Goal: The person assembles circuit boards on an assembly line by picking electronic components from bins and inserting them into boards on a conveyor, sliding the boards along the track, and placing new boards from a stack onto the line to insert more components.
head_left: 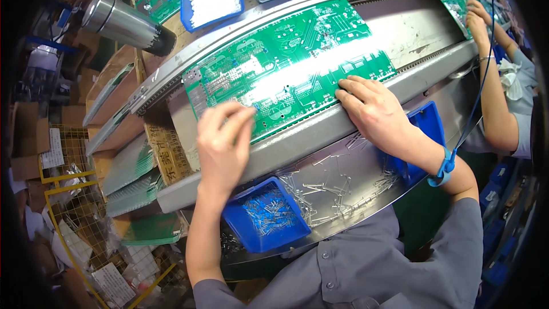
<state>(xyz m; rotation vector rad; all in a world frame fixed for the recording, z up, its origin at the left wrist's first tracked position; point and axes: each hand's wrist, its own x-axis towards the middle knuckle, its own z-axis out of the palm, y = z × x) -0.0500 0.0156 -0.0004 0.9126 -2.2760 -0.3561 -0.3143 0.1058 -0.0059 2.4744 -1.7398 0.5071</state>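
Observation:
A large green circuit board [297,51] lies on the grey conveyor rail [320,131] in front of me. My left hand [223,143] hovers over the board's near left edge, thumb and fingertips pinched together; whether a small part sits between them I cannot tell. My right hand [372,109] rests on the board's near right edge, fingers spread and pressing down. A blue strap [445,166] with a coiled cord wraps my right wrist.
A blue bin [269,217] of small blue parts sits below my left hand, loose metal leads [326,186] beside it, another blue bin [426,129] under my right wrist. Bins of white and grey parts stand behind the rail. Another person's hands [477,20] work at right.

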